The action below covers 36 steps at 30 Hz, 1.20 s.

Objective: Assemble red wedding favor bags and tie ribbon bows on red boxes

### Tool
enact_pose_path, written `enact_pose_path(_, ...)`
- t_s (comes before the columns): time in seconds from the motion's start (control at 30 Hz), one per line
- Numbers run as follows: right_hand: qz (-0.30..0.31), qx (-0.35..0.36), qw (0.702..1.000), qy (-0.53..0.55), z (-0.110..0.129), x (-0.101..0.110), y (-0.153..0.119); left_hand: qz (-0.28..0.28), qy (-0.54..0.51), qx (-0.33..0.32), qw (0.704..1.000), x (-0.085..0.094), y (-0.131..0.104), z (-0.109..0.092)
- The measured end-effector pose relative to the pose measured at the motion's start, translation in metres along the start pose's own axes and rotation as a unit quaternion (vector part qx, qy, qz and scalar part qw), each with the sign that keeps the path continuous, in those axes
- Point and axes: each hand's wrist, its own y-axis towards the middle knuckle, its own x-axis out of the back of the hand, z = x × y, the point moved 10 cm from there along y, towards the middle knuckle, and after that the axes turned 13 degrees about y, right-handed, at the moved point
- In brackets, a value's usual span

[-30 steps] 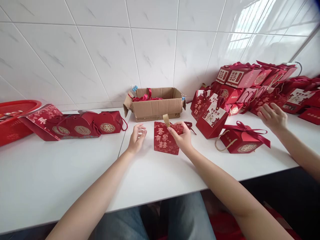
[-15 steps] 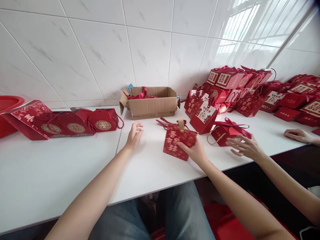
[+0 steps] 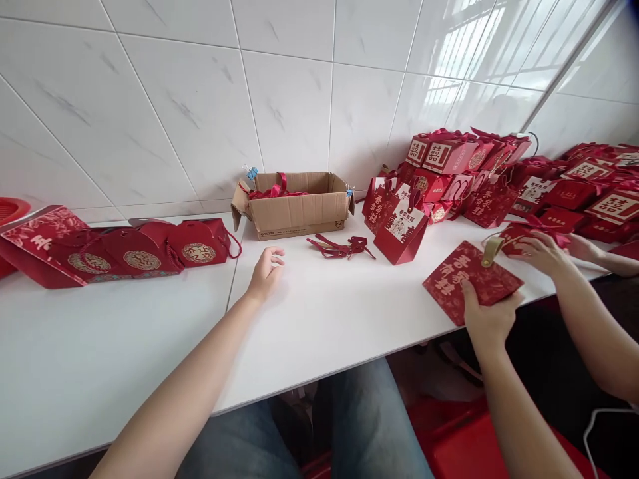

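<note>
My right hand grips a red gift box with white lettering and a gold loop handle, its thumb across the front panel. The box is tilted above the right part of the table. My left hand rests on the white table, fingers loosely curled but apart, holding nothing. Dark red ribbons lie between my hands, further back. A red box with a white label stands upright behind them, beside another red box.
A cardboard box with red ribbon inside stands against the tiled wall. Several red boxes line the left side, near a red basket. More red boxes are stacked at right. A co-worker's hand touches a red box.
My right hand has carried the red gift box to the right, uncovering the ribbons. The co-worker's ribboned box has moved right and back. My left hand has stayed still.
</note>
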Motion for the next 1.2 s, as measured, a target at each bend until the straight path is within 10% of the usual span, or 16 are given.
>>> enact_pose_path(0.23, 0.081, 0.004, 0.993, 0.084, -0.006, -0.084, 0.075, 0.002, 0.0, -0.007, 1.0, 0.0, 0.0, 0.001)
enact_pose_path(0.57, 0.094, 0.005, 0.979, 0.183, 0.016, -0.175, 0.074, -0.006, -0.018, -0.003, 1.0, 0.001, 0.002, 0.008)
enact_pose_path(0.67, 0.074, -0.007, 0.981, 0.179, 0.015, -0.178, 0.072, -0.005, -0.017, -0.004, 1.0, -0.001, 0.002, 0.008)
enact_pose_path(0.83, -0.129, 0.042, 0.976, 0.168, 0.039, -0.12, 0.062, 0.0, -0.008, -0.008, 1.0, -0.007, 0.001, 0.006)
enact_pose_path(1.0, 0.018, 0.487, 0.859, 0.16, 0.16, -0.14, -0.052, -0.013, 0.011, 0.001, 1.0, -0.005, 0.0, 0.005)
enact_pose_path(1.2, 0.304, 0.623, 0.709, 0.131, 0.203, -0.235, -0.224, -0.079, 0.049, 0.036, 0.995, 0.009, -0.006, 0.012)
